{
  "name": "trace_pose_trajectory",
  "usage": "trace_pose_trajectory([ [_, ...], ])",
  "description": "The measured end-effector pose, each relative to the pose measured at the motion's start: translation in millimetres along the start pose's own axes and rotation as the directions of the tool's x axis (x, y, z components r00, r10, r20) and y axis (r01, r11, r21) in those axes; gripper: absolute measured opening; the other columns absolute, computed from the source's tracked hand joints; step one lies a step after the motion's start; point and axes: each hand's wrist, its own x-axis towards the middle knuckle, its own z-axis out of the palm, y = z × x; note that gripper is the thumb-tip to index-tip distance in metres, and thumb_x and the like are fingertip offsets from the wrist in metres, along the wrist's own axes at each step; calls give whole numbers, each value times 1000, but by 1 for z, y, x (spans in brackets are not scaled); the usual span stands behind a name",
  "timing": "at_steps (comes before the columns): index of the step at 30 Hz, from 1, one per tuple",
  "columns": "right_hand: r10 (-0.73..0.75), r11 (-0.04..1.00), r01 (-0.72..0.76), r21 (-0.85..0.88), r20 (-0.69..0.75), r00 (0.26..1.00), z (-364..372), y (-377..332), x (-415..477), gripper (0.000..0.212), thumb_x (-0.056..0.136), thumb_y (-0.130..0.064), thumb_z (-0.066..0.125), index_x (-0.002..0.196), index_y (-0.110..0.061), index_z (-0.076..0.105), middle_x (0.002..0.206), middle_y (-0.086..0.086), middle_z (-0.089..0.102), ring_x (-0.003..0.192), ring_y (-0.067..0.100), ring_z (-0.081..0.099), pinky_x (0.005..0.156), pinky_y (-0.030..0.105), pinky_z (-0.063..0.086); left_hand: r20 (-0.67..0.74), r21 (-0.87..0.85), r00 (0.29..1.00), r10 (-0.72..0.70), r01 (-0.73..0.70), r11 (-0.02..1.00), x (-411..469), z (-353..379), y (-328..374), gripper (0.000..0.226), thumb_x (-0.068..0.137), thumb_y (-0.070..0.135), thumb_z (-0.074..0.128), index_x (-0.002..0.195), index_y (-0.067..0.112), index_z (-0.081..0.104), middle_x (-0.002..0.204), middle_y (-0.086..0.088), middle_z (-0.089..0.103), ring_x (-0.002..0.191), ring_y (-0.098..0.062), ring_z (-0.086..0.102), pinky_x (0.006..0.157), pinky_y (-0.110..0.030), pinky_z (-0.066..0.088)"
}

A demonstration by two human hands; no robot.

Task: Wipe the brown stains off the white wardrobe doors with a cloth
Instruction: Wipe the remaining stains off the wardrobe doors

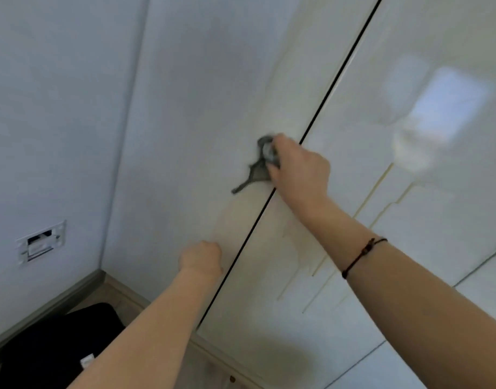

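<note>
The right arm reaches up and forward, almost straight, with a thin dark cord bracelet around its wrist. The right hand is seen from the back, and its grip is clamped on a bunched grey cloth pressed against the left wardrobe door just beside the black seam between the two doors. The cloth looks soft and crumpled, and a thin ragged tail of it trails down and left across the door. The left arm reaches forward lower down. The left hand is set against the same door close to the seam, knuckles towards the camera. Its fingers are hidden behind the knuckles, so whether its grip is closed or holds anything cannot be told. Both doors are smooth, glossy white panels, and the right wardrobe door reflects a bright blurred window shape. Pale brown stains run down the right door as thin drip lines, with more streaks below the right forearm and a faint smear on the left door under the cloth.
</note>
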Motion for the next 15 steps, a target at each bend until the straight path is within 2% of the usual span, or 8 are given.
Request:
trace_pose_trajectory([
  [2,194,981,-191,31,-173,966,-15,15,54,19,79,-33,63,91,-20,55,75,-2,63,55,25,52,51,28,20,14,-43,1000,-18,18,999,1,4,-1,45,93,42,65,128,14,61,130,-9,63,119,-29,62,92,-38,52],
  [3,221,975,-217,45,-203,954,-14,15,66,19,79,-32,60,92,-19,54,75,-3,62,56,24,47,51,28,17,20,-52,999,-25,26,998,1,7,-1,47,93,45,65,128,14,61,130,-9,63,119,-28,62,93,-37,51],
  [5,150,988,-143,51,-172,974,-1,0,60,19,82,-30,61,96,-18,58,80,0,64,56,26,53,47,27,21,44,-45,999,-30,32,998,1,12,-3,49,92,47,66,129,15,60,131,-8,62,120,-28,62,93,-37,51],
  [8,-90,996,88,34,86,992,32,-40,-15,20,88,-29,65,107,-22,66,90,3,68,64,30,67,46,32,43,71,-38,996,-46,48,998,0,16,-9,51,90,44,70,131,16,59,132,-7,62,120,-27,62,92,-37,52],
  [9,-139,990,137,25,213,967,41,-51,-47,18,87,-29,67,104,-24,68,86,0,68,62,27,68,46,31,45,66,-33,997,-48,51,998,-1,15,-11,49,90,41,70,130,16,60,131,-6,62,119,-26,62,92,-36,52],
  [11,-232,970,242,33,431,872,52,-73,-101,16,75,-32,78,87,-26,69,72,-5,64,51,19,64,40,25,42,46,-40,998,-37,39,998,-1,13,-14,39,92,34,67,127,18,61,128,-5,63,118,-25,62,91,-34,51],
  [13,-269,955,295,40,544,795,60,-88,-126,21,67,-32,83,79,-27,67,66,-6,63,49,15,63,39,22,38,17,-57,999,-35,36,998,-1,13,-16,30,94,26,61,123,17,62,127,-6,64,117,-25,62,91,-34,51],
  [15,-248,959,282,28,566,786,59,-86,-113,14,84,-26,69,96,-24,62,83,-3,66,68,21,69,48,28,44,22,-82,999,-25,26,996,-2,16,-14,29,94,23,59,122,15,62,126,-7,63,117,-27,62,91,-36,51],
])
